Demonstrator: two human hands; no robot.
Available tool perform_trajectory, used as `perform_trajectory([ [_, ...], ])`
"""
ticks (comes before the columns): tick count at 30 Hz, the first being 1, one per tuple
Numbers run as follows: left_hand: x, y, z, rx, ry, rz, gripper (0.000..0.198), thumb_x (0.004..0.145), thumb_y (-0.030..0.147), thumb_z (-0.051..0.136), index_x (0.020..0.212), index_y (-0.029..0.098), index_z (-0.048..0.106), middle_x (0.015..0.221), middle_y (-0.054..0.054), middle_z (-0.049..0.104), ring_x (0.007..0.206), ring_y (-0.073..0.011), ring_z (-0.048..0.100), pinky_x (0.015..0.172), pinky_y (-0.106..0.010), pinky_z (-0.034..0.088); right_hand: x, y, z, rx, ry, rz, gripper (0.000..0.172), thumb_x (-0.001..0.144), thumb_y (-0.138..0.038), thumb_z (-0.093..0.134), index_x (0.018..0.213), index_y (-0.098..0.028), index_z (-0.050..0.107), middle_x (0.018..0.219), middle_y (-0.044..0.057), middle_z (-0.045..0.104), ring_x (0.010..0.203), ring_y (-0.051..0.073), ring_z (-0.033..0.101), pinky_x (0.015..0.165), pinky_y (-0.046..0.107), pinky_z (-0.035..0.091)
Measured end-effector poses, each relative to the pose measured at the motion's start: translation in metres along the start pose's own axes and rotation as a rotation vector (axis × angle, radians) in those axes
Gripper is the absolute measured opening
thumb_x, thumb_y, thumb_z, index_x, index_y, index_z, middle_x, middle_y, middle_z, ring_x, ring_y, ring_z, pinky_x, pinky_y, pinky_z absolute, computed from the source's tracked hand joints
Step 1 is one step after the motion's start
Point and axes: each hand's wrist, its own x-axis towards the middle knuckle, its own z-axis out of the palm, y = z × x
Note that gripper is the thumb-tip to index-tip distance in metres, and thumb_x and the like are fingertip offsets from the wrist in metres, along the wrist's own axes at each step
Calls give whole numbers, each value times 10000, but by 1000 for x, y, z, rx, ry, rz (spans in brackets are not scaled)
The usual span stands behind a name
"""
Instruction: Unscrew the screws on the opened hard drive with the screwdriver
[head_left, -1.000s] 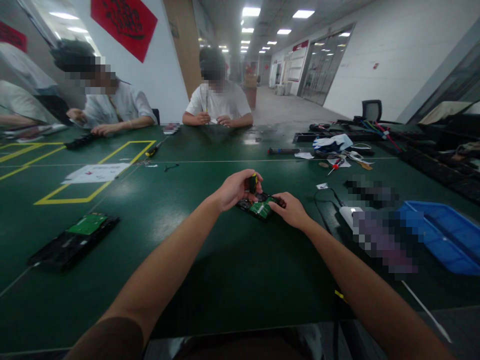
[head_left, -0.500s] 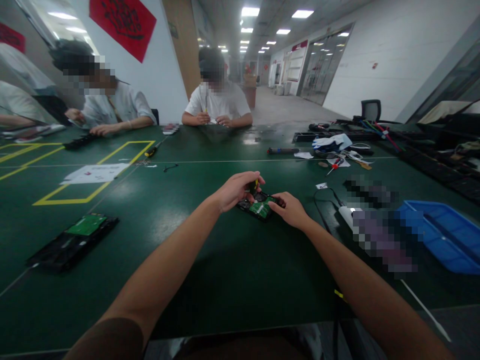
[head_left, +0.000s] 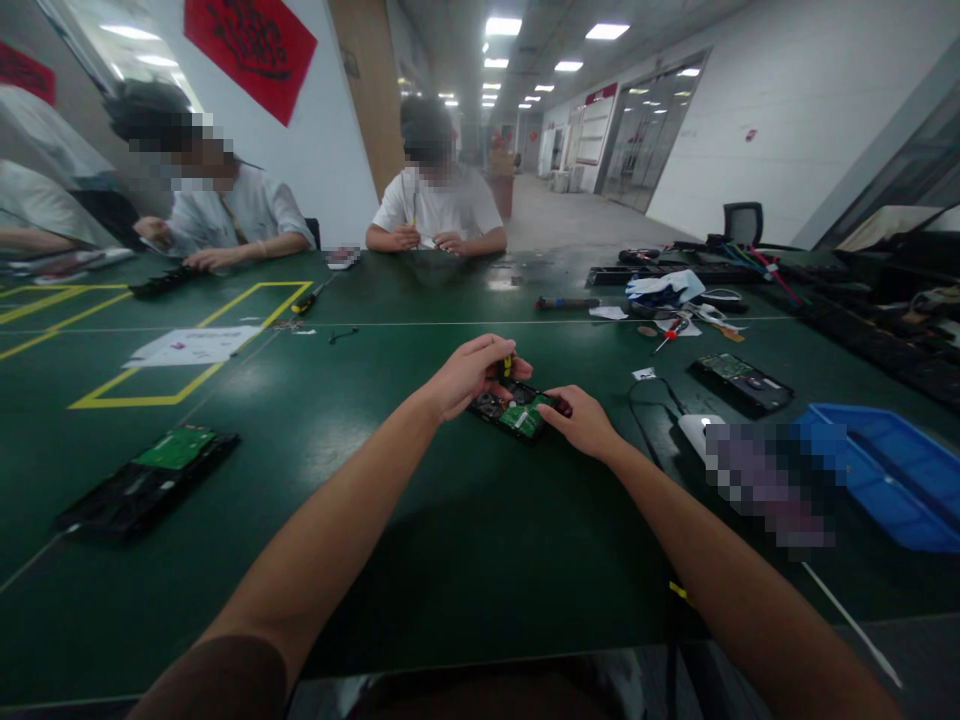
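Note:
A hard drive [head_left: 523, 416] with a green circuit board lies on the table in front of me. My left hand [head_left: 471, 376] is closed around the black and yellow handle of a screwdriver [head_left: 507, 366], above the drive's left part. Its tip is hidden by my fingers. My right hand [head_left: 582, 420] grips the drive's right edge, with the thumb over the green board. A second drive in a black frame [head_left: 150, 482] lies apart to the left. Another dark drive [head_left: 741, 383] rests to the right.
A blue tray [head_left: 892, 475] stands at the right, beside a partly blurred white device [head_left: 697, 432] with a cable. Farther back lie gloves [head_left: 666, 287], a red screwdriver [head_left: 673, 328] and a yellow-handled screwdriver [head_left: 304, 302]. Papers [head_left: 191, 346] lie left. Co-workers sit across the green table [head_left: 480, 560].
My left hand has lifted very slightly with the screwdriver and its fingers have shifted a little. The right hand keeps its hold on the hard drive.

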Motion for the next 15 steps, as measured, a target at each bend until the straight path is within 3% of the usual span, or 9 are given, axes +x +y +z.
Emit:
perform_trajectory([
  [8,2,2,-4,129,59,52,293,884,427,664,940,149,737,981,-104,661,940,-203,619,650,-263,529,0,-4,-3,-20,-17,1,385,946,-479,630,1177,-180,706,1076,99,665,850,193,612,763,324,475],
  [15,2,-2,-5,52,43,-16,312,908,426,605,1034,149,674,928,-122,701,890,-224,665,614,-277,524,0,-3,-3,-17,-32,9,418,947,-501,627,1202,-177,693,1086,96,663,857,190,610,753,314,473],
])
